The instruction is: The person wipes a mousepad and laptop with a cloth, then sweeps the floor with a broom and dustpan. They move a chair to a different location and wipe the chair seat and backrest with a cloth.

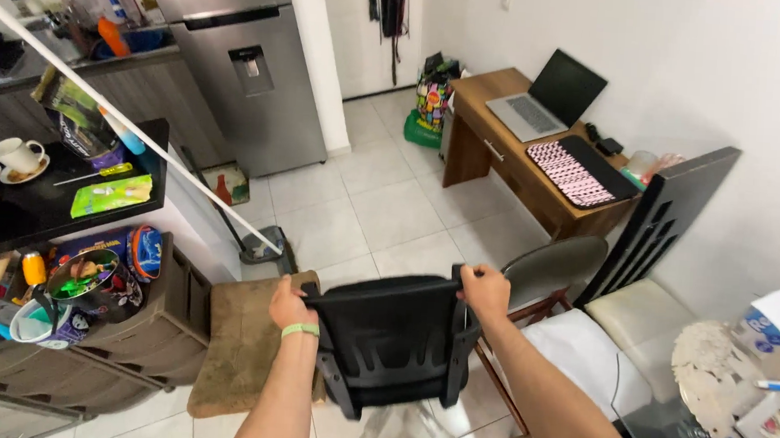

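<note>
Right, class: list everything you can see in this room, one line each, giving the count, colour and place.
office chair: one, black, centre, gripped by its backrest top
mat: one, brown, on the floor left of the chair
fridge: one, silver, top left
mop: one, white handle, leaning from top left to floor
desk: one, wooden, top right
laptop: one, grey, open on the desk
keyboard: one, pink and black, on the desk
dining chair: one, dark back, right
cup: one, white, on the black counter left
left hand: one, green wristband, on the backrest's left corner
right hand: one, on the backrest's right corner
</note>
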